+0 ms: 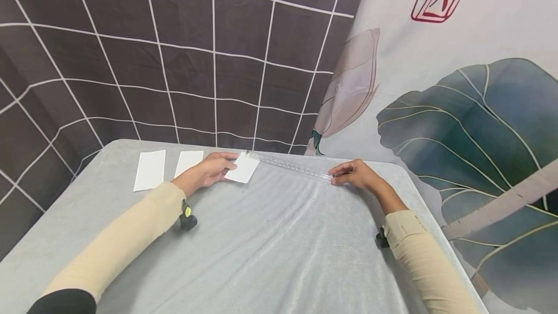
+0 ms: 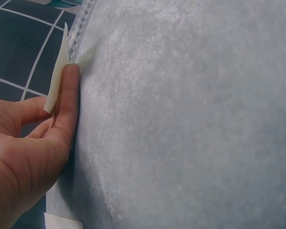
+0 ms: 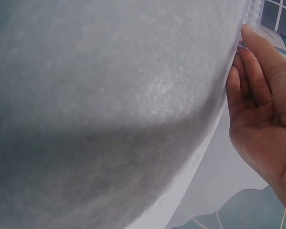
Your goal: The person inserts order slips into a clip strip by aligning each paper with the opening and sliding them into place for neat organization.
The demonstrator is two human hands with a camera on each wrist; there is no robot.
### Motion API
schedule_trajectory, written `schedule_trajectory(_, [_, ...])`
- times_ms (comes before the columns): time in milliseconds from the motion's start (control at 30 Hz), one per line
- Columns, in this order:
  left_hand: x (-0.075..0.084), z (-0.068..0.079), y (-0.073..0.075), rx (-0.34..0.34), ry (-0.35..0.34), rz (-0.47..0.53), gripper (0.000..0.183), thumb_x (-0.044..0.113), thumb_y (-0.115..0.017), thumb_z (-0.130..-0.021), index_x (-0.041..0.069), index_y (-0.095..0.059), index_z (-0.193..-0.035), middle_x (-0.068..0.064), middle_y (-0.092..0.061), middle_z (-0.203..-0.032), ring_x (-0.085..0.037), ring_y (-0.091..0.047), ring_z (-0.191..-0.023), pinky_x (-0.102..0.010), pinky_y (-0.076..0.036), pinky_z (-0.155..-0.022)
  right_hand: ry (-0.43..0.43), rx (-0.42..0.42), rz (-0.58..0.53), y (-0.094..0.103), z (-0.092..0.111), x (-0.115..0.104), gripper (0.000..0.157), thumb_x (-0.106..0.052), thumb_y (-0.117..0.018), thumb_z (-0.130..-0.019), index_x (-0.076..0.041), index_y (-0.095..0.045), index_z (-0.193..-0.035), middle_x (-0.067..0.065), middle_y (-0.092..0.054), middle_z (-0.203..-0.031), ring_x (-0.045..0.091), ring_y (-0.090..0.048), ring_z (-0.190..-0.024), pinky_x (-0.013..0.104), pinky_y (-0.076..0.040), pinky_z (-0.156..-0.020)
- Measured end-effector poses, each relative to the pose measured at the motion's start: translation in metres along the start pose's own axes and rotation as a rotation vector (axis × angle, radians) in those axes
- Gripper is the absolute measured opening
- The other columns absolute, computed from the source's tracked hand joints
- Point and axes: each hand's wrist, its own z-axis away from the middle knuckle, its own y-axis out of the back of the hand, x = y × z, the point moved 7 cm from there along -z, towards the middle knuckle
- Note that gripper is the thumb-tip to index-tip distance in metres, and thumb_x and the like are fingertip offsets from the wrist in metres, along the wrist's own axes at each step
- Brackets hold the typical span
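Observation:
My left hand (image 1: 213, 168) pinches a small white card (image 1: 244, 167) between thumb and fingers, near the table's far edge. The left wrist view shows the card (image 2: 58, 76) tilted up off the cloth, the thumb on one side and fingers on the other. From the card's upper corner a long clear plastic ruler (image 1: 287, 164) runs to the right. My right hand (image 1: 355, 174) pinches the ruler's right end with thumb and fingertips. In the right wrist view, just the end of the ruler (image 3: 252, 14) shows above the fingertips. Whether card and ruler touch, I cannot tell.
Two more white cards lie on the table left of my left hand: one at the far left (image 1: 150, 170), another (image 1: 188, 161) partly behind that hand. Pale grey cloth (image 1: 270, 246) covers the table. A dark gridded curtain (image 1: 187, 71) hangs behind, and a leaf-printed one (image 1: 471, 125) at right.

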Motion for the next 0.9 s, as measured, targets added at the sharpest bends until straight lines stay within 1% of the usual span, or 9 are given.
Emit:
schedule_trajectory(100, [0.001,-0.0006,-0.0014,0.002,-0.005,-0.004,0.065,-0.002,-0.049,-0.113,-0.003,-0.029,-0.175,-0.031,-0.045,-0.174,-0.025,-0.069,-0.132,-0.043,-0.063,-0.122,-0.004,-0.003,-0.005,0.0005,-0.0004,0.0008,0.035,-0.012,-0.09,-0.096,0.003,-0.083,-0.127,0.02,-0.084,-0.127,0.005,-0.073,-0.104,0.012,-0.056,-0.085])
schedule_trajectory(200, [0.0018,-0.0005,-0.0025,0.002,0.0,-0.002,0.065,-0.002,-0.049,-0.113,-0.003,-0.03,-0.175,-0.031,-0.045,-0.174,-0.034,-0.065,-0.145,-0.046,-0.06,-0.126,-0.002,-0.008,-0.007,0.0017,-0.0001,0.0007,0.035,-0.011,-0.09,-0.097,0.003,-0.082,-0.128,0.02,-0.084,-0.126,0.003,-0.074,-0.102,0.012,-0.057,-0.085])
schedule_trajectory(300, [0.0025,-0.0001,-0.0037,-0.002,0.004,0.003,0.065,-0.002,-0.048,-0.113,-0.002,-0.03,-0.176,-0.03,-0.044,-0.175,-0.041,-0.057,-0.155,-0.05,-0.055,-0.13,0.003,-0.013,-0.007,0.0024,0.0004,0.0005,0.035,-0.011,-0.09,-0.097,0.003,-0.082,-0.128,0.02,-0.084,-0.126,0.002,-0.075,-0.104,0.013,-0.058,-0.086])
schedule_trajectory(367, [0.0023,0.0002,-0.0044,-0.002,0.009,0.004,0.065,-0.001,-0.048,-0.113,-0.002,-0.029,-0.176,-0.03,-0.043,-0.175,-0.043,-0.053,-0.159,-0.052,-0.053,-0.132,0.005,-0.013,-0.005,0.0026,0.0004,0.0007,0.035,-0.011,-0.09,-0.096,0.004,-0.082,-0.128,0.02,-0.084,-0.126,0.003,-0.076,-0.105,0.013,-0.058,-0.085])
schedule_trajectory(467, [0.0023,0.0009,-0.005,0.001,0.015,0.009,0.065,-0.001,-0.048,-0.113,-0.001,-0.03,-0.176,-0.03,-0.043,-0.175,-0.044,-0.051,-0.161,-0.052,-0.053,-0.133,0.007,-0.015,-0.004,0.0022,-0.0001,0.0015,0.035,-0.011,-0.09,-0.096,0.004,-0.082,-0.127,0.021,-0.084,-0.126,0.003,-0.076,-0.105,0.013,-0.058,-0.085])
schedule_trajectory(700, [0.0017,0.0015,-0.0046,-0.002,0.016,0.007,0.067,0.001,-0.05,-0.113,0.001,-0.029,-0.176,-0.028,-0.043,-0.175,-0.044,-0.051,-0.161,-0.052,-0.053,-0.132,0.0,-0.01,-0.02,0.0007,-0.0013,0.0027,0.034,-0.007,-0.089,-0.097,0.005,-0.082,-0.127,0.022,-0.084,-0.125,-0.002,-0.075,-0.099,0.01,-0.058,-0.085])
schedule_trajectory(767, [0.0017,0.0019,-0.0046,-0.003,0.016,0.001,0.068,0.001,-0.051,-0.113,0.002,-0.029,-0.177,-0.028,-0.043,-0.175,-0.042,-0.053,-0.159,-0.05,-0.056,-0.13,0.006,-0.012,-0.023,0.0007,-0.0006,0.0015,0.034,-0.007,-0.089,-0.097,0.006,-0.081,-0.127,0.023,-0.084,-0.124,-0.002,-0.076,-0.099,0.009,-0.057,-0.085])
schedule_trajectory(833, [0.0016,0.002,-0.0043,0.001,0.016,-0.007,0.069,0.0,-0.053,-0.112,0.002,-0.03,-0.176,-0.027,-0.044,-0.174,-0.038,-0.059,-0.153,-0.045,-0.06,-0.125,0.01,-0.013,-0.027,0.0005,-0.0003,0.0007,0.034,-0.006,-0.089,-0.097,0.007,-0.081,-0.127,0.024,-0.084,-0.124,-0.002,-0.076,-0.099,0.009,-0.057,-0.085])
schedule_trajectory(900, [0.0017,0.0018,-0.0041,0.007,0.015,-0.017,0.07,-0.001,-0.055,-0.11,0.002,-0.031,-0.176,-0.027,-0.046,-0.173,-0.031,-0.064,-0.142,-0.037,-0.065,-0.117,0.014,-0.015,-0.029,0.0002,-0.0001,0.0002,0.035,-0.006,-0.089,-0.097,0.007,-0.081,-0.127,0.024,-0.084,-0.124,-0.002,-0.076,-0.1,0.008,-0.057,-0.085])
